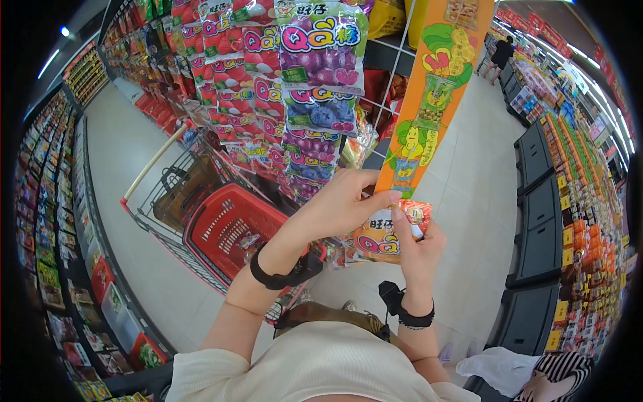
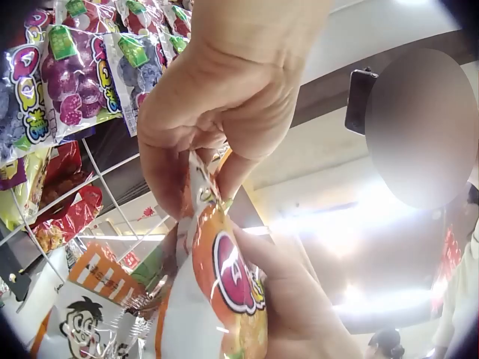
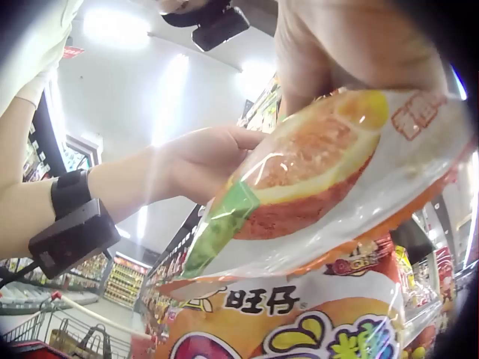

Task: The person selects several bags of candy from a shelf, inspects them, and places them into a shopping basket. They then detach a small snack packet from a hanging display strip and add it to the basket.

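An orange-flavoured gummy candy bag [image 1: 378, 238] with cartoon lettering is held up in front of the chest, just below an orange display strip [image 1: 429, 100]. My left hand [image 1: 351, 201] pinches the bag's top edge between thumb and fingers. At the bag's upper right corner, my right hand [image 1: 422, 248] grips it with the thumb on the front. The left wrist view shows the gummy bag [image 2: 232, 277] side-on between both hands. In the right wrist view, the fruit-slice picture of one bag [image 3: 314, 164] lies over a second orange gummy bag [image 3: 299, 307].
Grape and blueberry gummy bags [image 1: 321, 53] hang in rows on a wire rack [image 1: 395, 47]. To the left stands a shopping cart [image 1: 167, 221] with a red basket [image 1: 234, 228]. Stocked shelves [image 1: 576, 221] line the right side. A person [image 1: 499, 57] stands far down the aisle.
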The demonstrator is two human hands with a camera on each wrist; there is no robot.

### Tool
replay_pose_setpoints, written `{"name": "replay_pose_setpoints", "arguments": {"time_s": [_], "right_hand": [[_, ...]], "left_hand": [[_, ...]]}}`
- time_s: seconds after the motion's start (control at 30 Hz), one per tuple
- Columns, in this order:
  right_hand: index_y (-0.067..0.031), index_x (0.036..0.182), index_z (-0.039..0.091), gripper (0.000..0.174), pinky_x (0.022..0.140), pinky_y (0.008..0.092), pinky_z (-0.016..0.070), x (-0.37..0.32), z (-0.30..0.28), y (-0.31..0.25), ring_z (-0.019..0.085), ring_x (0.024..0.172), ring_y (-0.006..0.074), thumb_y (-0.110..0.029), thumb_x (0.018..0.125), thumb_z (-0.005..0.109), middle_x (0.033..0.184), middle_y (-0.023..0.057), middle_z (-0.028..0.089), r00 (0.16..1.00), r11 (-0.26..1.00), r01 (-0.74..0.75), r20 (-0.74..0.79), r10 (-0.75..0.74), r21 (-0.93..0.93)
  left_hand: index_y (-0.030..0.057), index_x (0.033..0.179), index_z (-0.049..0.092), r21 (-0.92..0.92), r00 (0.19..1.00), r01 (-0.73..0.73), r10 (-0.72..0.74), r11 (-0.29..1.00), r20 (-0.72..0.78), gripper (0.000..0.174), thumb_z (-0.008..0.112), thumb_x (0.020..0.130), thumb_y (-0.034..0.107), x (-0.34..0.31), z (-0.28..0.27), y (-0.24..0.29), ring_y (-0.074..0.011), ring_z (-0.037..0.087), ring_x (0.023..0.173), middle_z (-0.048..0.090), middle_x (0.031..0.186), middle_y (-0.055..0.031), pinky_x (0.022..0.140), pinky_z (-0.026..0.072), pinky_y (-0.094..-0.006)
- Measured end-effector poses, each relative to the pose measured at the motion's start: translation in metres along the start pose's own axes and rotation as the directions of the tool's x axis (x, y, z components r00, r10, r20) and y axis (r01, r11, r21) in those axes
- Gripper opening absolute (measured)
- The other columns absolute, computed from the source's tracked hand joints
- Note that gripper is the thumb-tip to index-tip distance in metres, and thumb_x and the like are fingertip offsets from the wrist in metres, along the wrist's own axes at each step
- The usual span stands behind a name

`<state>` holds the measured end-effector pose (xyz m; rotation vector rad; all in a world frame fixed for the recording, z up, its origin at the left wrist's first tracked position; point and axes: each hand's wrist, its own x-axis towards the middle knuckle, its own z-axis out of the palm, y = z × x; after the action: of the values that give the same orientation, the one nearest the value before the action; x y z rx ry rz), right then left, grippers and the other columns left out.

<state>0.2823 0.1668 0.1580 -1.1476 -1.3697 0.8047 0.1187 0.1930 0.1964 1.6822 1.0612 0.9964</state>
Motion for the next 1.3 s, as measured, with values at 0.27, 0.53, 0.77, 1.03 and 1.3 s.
{"name": "replay_pose_setpoints", "arguments": {"time_s": [0.27,0.53,0.77,1.03,1.3], "right_hand": [[0.0021,0.091,0.058,0.020,0.059,0.0245,0.0451,-0.002,0.004,0.018,0.056,0.066,0.0090,-0.016,0.085,0.066,0.076,0.0053,0.063,0.998,0.990,0.065,0.004,-0.065,-0.129],[0.0010,0.108,0.048,0.026,0.083,0.0279,0.0406,-0.006,0.018,0.057,0.049,0.095,0.0151,-0.011,0.088,0.059,0.105,0.0096,0.051,0.952,0.970,0.242,-0.186,-0.244,-0.035],[-0.0003,0.105,0.052,0.017,0.076,0.0265,0.0434,-0.030,0.044,0.073,0.053,0.082,0.0140,-0.005,0.089,0.054,0.093,0.0058,0.054,0.975,0.979,0.204,-0.093,-0.204,-0.004],[-0.0011,0.099,0.060,0.019,0.076,0.0361,0.0466,-0.083,0.209,0.177,0.060,0.085,0.0279,-0.016,0.088,0.056,0.090,0.0160,0.061,0.528,0.983,0.176,0.848,-0.046,-0.056],[0.0044,0.097,0.058,0.026,0.082,0.0463,0.0470,-0.160,0.229,0.299,0.058,0.094,0.0378,-0.009,0.075,0.053,0.096,0.0230,0.060,-0.102,0.811,0.569,0.967,0.234,-0.136]], "left_hand": [[-0.0014,0.112,0.057,-0.084,0.998,-0.063,0.062,0.994,-0.009,0.029,0.058,0.091,0.017,0.002,0.000,-0.017,-0.0052,0.050,0.081,0.061,0.094,-0.0021,0.070,0.0452,-0.0241],[-0.0006,0.116,0.055,-0.058,0.979,-0.151,0.141,0.987,-0.150,0.032,0.061,0.088,0.013,-0.002,-0.005,-0.032,-0.0094,0.056,0.092,0.063,0.102,-0.0057,0.081,0.0462,-0.0257],[-0.0022,0.114,0.055,-0.114,0.782,-0.159,0.054,0.981,-0.621,0.025,0.053,0.091,0.007,-0.093,-0.068,-0.072,-0.0198,0.063,0.093,0.066,0.098,-0.0147,0.082,0.0500,-0.0306],[0.0000,0.116,0.052,-0.444,0.107,0.407,-0.524,0.798,-0.845,0.042,0.063,0.085,0.026,-0.167,-0.096,-0.414,-0.0250,0.060,0.096,0.062,0.103,-0.0163,0.079,0.0494,-0.0344],[-0.0002,0.115,0.056,-0.971,-0.138,0.012,-0.961,0.240,-0.239,0.044,0.061,0.081,0.027,-0.229,0.027,-0.584,-0.0289,0.064,0.088,0.062,0.108,-0.0199,0.070,0.0517,-0.0352]]}}
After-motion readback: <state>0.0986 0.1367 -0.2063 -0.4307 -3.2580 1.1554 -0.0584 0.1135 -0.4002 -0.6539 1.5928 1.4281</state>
